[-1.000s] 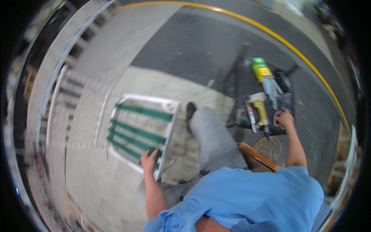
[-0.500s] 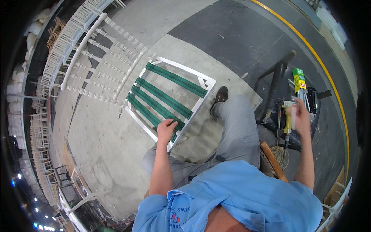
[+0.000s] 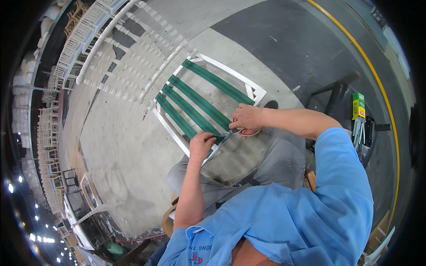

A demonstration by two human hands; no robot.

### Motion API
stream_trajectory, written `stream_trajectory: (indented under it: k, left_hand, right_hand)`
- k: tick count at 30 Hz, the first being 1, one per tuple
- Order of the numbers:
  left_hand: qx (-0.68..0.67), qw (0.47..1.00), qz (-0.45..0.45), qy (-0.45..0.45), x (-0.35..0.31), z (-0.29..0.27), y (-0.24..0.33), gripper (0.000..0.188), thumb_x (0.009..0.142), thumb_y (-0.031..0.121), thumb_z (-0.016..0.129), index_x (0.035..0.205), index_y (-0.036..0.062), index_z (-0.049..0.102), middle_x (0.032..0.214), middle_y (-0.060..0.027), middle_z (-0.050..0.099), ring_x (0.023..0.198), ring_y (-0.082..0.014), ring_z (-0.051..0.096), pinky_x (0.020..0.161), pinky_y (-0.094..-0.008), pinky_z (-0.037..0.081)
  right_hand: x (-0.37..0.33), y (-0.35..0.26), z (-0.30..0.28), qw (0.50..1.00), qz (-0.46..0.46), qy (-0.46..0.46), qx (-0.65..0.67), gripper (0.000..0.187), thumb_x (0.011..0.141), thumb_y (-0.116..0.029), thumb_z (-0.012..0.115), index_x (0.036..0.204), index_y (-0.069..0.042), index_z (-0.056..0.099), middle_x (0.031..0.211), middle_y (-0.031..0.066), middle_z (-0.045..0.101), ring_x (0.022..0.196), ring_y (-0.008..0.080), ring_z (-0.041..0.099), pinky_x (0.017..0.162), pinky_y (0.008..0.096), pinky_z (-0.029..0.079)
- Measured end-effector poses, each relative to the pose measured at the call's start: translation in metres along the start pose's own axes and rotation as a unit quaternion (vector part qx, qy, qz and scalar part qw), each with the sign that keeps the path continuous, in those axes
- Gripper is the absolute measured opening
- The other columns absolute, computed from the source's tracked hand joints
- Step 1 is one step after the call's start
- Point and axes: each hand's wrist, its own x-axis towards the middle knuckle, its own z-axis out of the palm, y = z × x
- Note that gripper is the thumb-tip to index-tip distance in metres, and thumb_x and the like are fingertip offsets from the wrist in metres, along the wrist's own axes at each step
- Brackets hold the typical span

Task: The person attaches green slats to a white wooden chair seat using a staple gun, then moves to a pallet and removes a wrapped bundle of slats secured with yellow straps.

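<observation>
Strap [image 3: 191, 113] pinched by left fingers [image 3: 208, 137], scissors [image 3: 242, 132] gripped by right fingers [image 3: 241, 117]; a slack pinch could skew any cut.

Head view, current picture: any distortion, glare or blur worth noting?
Head view: fisheye bending curves the yellow floor line and the corners go black; head view, lower left: small bright lights glare against darkness; head view, centre: the left hand, right hand and green straps look reasonably sharp, with soft shadows on the pale floor.

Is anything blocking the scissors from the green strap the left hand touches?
Nothing visible: the right hand holds the red-handled scissors beside the end of that green strap, and the left hand isn't between them.
</observation>
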Motion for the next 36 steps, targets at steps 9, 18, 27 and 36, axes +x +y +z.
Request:
stream_trajectory:
  k: [9,18,27,36]
  left_hand:
    - [-0.062,0.995,-0.028,0.07,0.006,0.009,-0.002,0.017,0.086,0.013,0.077,0.101,0.0053,0.078,0.089,-0.0117,0.071,0.08,-0.0258,0.069,0.074,-0.036,0.054]
    - [-0.134,0.942,-0.162,0.263,-0.136,-0.111,-0.015,0.017,0.095,0.009,0.071,0.108,-0.0011,0.073,0.084,-0.002,0.072,0.076,-0.0103,0.061,0.073,-0.0267,0.051]
    - [-0.204,0.777,-0.36,0.474,-0.46,-0.143,-0.032,0.013,0.098,0.003,0.065,0.108,-0.0037,0.071,0.084,-0.0035,0.07,0.08,-0.0079,0.063,0.073,-0.025,0.051]
    - [-0.305,0.633,-0.594,0.391,-0.532,0.013,-0.14,0.027,0.094,0.006,0.067,0.118,-0.005,0.068,0.084,-0.0071,0.069,0.064,-0.0155,0.068,0.049,-0.0282,0.05]
  right_hand:
    - [0.023,0.01,0.021,0.998,-0.05,-0.015,0.019,0.038,0.082,-0.039,0.075,0.114,-0.023,0.063,0.087,0.0083,0.066,0.089,0.03,0.069,0.075,0.0479,0.048]
    - [-0.046,-0.022,-0.009,0.943,0.204,0.172,0.201,0.057,0.076,-0.036,0.089,0.122,-0.009,0.069,0.114,0.016,0.073,0.108,0.0379,0.069,0.092,0.0428,0.055]
    - [-0.076,-0.018,0.033,0.828,0.363,0.335,0.265,0.045,0.096,-0.022,0.077,0.133,-0.006,0.058,0.09,0.0015,0.064,0.076,0.0098,0.056,0.068,0.0258,0.049]
    - [-0.07,-0.01,0.021,0.764,0.411,0.324,0.378,0.044,0.102,-0.03,0.07,0.131,0.0,0.055,0.082,0.0007,0.058,0.067,0.0073,0.052,0.057,0.0241,0.041]
